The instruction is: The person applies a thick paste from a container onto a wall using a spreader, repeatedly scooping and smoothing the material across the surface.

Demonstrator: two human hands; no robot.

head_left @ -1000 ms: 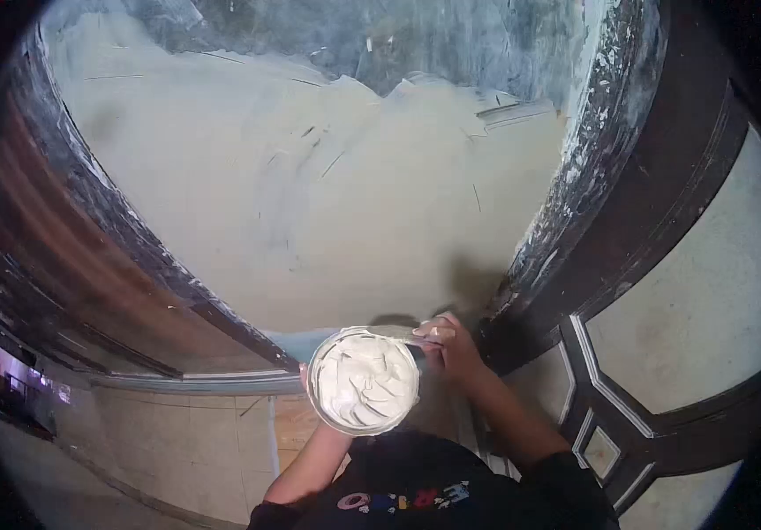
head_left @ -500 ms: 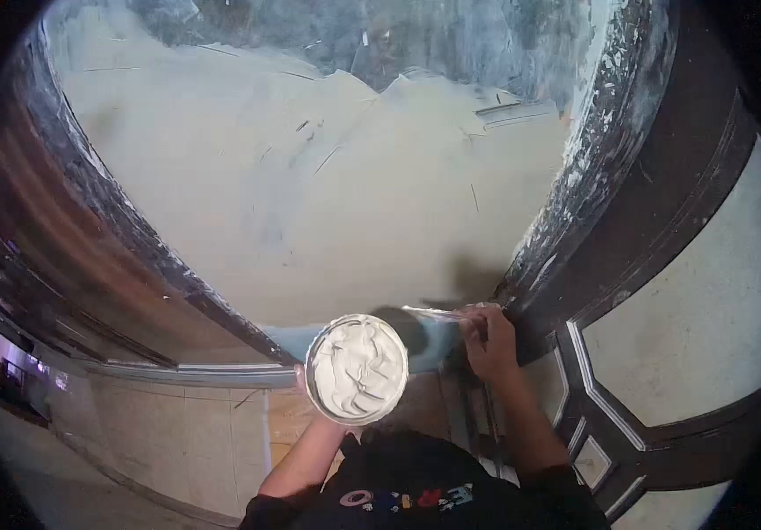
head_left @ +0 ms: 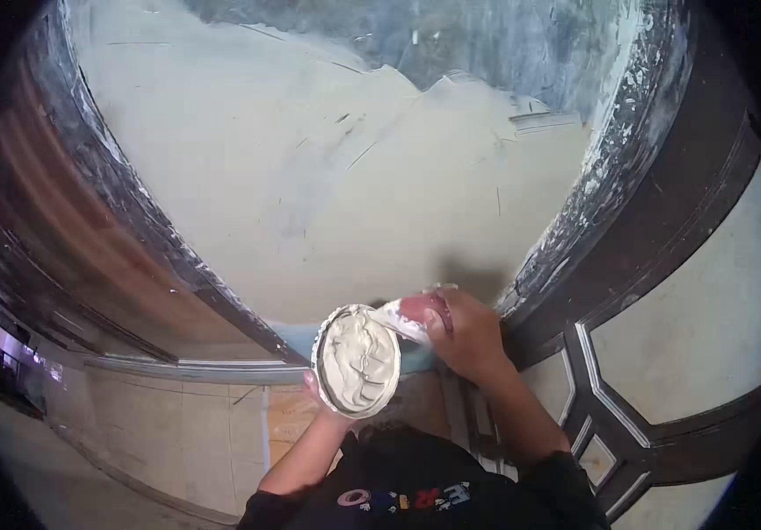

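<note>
left hand (head_left: pixel 317 390) under round pan of white putty (head_left: pixel 357 360), gripping it from below, mostly hidden | right hand (head_left: pixel 462 331) closed on putty knife (head_left: pixel 405 316); blade loaded, touching pan's upper right rim | behind: putty-coated wall panel (head_left: pixel 327 177) between dark frames (head_left: pixel 628 185)

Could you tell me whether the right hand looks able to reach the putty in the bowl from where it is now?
Probably yes: the right hand is at the bowl rim, and the putty lies uncovered.

Bowl (head_left: pixel 357 360) hides most of left hand (head_left: pixel 312 386) (fingertips show).
</note>
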